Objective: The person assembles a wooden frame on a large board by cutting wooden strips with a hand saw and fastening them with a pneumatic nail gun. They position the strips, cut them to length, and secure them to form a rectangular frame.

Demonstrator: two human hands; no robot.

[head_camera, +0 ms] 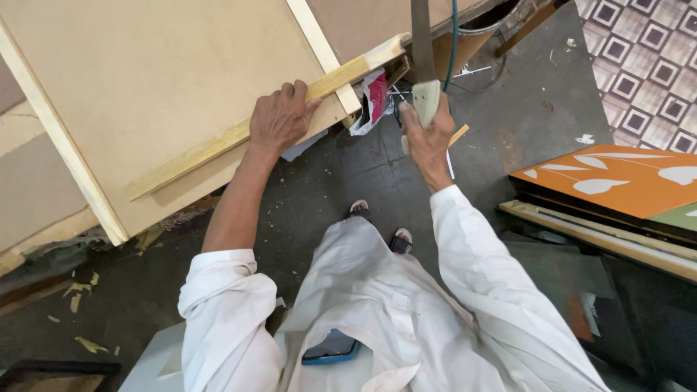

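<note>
Now: saw [423, 51] held upright in right hand [430, 138], fingers wrapped tight round its pale handle; blade runs up out of the top of the view. Blade stands just beside the free end of a yellow batten [247, 131], near the corner of the board [160, 80].

Left hand [279, 120] lies palm-down on the batten, fingers curled over its upper edge, pressing it against the board; it grips nothing else. Left sleeve rolled up to the elbow, forearm bare. Hands near each other, not touching.

Board: large, tan, tilted across the upper left of the view. Pale strips [58, 138] frame its edges; one more runs up from the batten to the top edge.

Below the board corner: crumpled white and pink wrapper [372, 101] on the floor [327, 181]. A green cable [453, 43] hangs just right of the blade.

Floor dark grey, with wood chips [80, 290] at lower left. Person in white clothing, sandalled feet [381, 223] visible between the arms. Blue-edged phone [332, 347] on the lap.

Right side: orange panel [602, 181] with white leaf shapes, lying on stacked boards. Patterned tiles [646, 58] at upper right.
</note>
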